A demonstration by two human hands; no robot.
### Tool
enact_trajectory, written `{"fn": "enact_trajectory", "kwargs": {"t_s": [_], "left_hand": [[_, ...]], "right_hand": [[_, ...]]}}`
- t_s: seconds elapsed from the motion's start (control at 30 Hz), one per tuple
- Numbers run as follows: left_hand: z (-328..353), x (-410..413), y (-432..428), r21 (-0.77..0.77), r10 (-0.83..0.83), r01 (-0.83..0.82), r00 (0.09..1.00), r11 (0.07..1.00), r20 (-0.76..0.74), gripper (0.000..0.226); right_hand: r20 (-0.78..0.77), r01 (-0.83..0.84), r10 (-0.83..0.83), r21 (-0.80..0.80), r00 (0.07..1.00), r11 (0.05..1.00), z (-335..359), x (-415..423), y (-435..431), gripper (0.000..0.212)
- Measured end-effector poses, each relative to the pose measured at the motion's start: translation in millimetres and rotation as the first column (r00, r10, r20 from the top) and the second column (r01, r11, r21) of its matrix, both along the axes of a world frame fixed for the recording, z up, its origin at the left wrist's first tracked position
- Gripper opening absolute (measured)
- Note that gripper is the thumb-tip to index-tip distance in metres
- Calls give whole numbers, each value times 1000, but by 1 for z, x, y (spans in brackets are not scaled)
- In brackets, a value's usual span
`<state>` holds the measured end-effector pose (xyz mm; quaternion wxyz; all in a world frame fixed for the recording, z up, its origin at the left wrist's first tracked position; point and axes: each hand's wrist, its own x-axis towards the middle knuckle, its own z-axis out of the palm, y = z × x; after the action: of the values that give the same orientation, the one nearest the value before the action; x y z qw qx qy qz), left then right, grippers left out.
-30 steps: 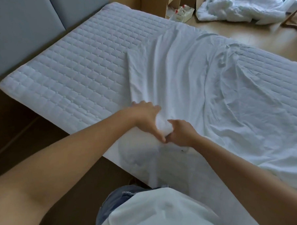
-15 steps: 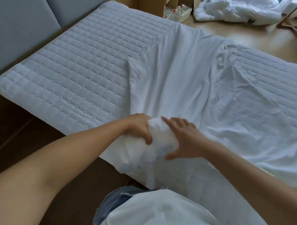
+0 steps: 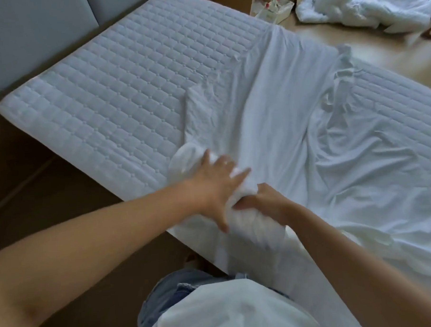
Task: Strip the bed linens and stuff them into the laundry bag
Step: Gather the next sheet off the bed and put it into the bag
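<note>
So there were two hands in shot, both on the same wad of white sheet [image 3: 269, 116] at the near edge of the bed. The left hand [image 3: 216, 186] was wide open, fingers spread and laid flat over the top of the bunched-up part, pressing on it. It was a bit blurry, so the fingertips weren't easy to make out. The right hand [image 3: 264, 202] was the opposite: fingers curled in tight, gripping the wad from the right side, just beside the left hand.

There was one sheet. Its near end was rolled up under the hands, and the rest lay rumpled across the middle and right of the one quilted mattress [image 3: 113, 98]. The left part of the mattress was bare. One narrow strip of the sheet hung down over the near edge.

A grey headboard [image 3: 31, 35] stood at the far left. On the wooden floor [image 3: 390, 61] at the far right lay one heap of white bedding [image 3: 365, 6], well apart from the bed. Left of it was a cardboard box [image 3: 280, 12] with red-capped bottles [image 3: 268, 5] inside. I saw two caps for sure but couldn't count the rest.
</note>
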<state>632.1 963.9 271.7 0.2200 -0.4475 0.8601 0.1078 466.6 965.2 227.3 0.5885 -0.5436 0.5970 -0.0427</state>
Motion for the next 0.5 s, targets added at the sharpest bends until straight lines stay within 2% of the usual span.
{"fn": "enact_trajectory", "kwargs": {"t_s": [0.03, 0.1, 0.17, 0.23, 0.3, 0.37, 0.4, 0.43, 0.5], "left_hand": [[-5, -5, 11, -54, -96, 97, 995, 994, 29, 132], [-15, -8, 20, -123, -144, 141, 990, 982, -14, 126], [-21, -5, 15, -162, -148, 130, 983, 978, -106, 104], [-27, -4, 9, -132, -138, 116, 976, 984, -171, 73], [-31, -3, 1, -46, -74, 66, 976, 997, -203, 49], [-34, 6, -8, 128, 59, -34, 979, 991, -197, 40], [-35, 10, -13, 209, 135, -93, 971, 973, -197, 36], [-37, 15, -16, 263, 197, -140, 959, 955, -205, 33], [-41, 22, -20, 321, 272, -191, 934, 928, -230, 30]], "right_hand": [[17, -14, 12, 93, 1000, 996, 5, -1, -4, 42], [77, -46, 26, 275, 997, 960, 11, -7, -11, 41], [105, -44, -2, 433, 994, 900, 16, -13, -12, 46], [44, -42, 23, 490, 999, 871, 20, -10, -7, 52], [-46, -52, 73, 359, 996, 932, 16, -8, -3, 82], [-164, -203, 217, 98, 962, 974, 17, -3, 7, 108], [-296, -350, 322, -45, 899, 936, 18, -1, 15, 120], [-469, -520, 393, -176, 791, 836, 13, 1, 25, 128], [-723, -744, 339, -354, 602, 567, -2, 7, 42, 133]]}}
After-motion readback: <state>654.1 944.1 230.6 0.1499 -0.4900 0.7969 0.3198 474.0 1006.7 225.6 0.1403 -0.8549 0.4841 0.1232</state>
